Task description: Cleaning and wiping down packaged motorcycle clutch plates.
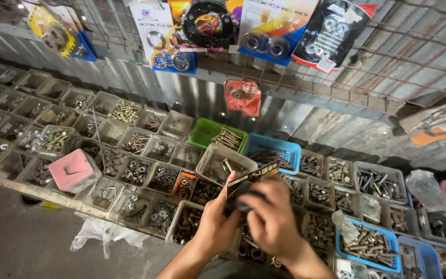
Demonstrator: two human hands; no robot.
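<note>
Both hands are low in the middle of the view, above a desk [6,178] covered with many small bins of bolts, nuts and screws. The left hand [218,219] is closed around a dark flat card [249,181] – the thumb lies on its near face and the fingers wrap behind it. The card stands tilted, with its top edge rising to the right. The right hand [272,219] is curled against the lower part of the same card, and its fingers press on a dark round part [243,199] there. This hand is a little blurred, so I cannot tell exactly what the part is.

Just behind the card there is a clear bin [210,168] with a few long bolts, and beside it a green basket [205,132] and a blue basket [285,150], each with bolts inside. A small orange bin [181,181] stands just left of the hands. Further to the left, a pink box [70,168] lies on top of the bins. On the wire grid [388,57] over the desk hang packs of bearings – one red pack [242,96] hangs lower than the others. A white plastic bag [99,232] lies on the floor [16,237] under the desk edge.
</note>
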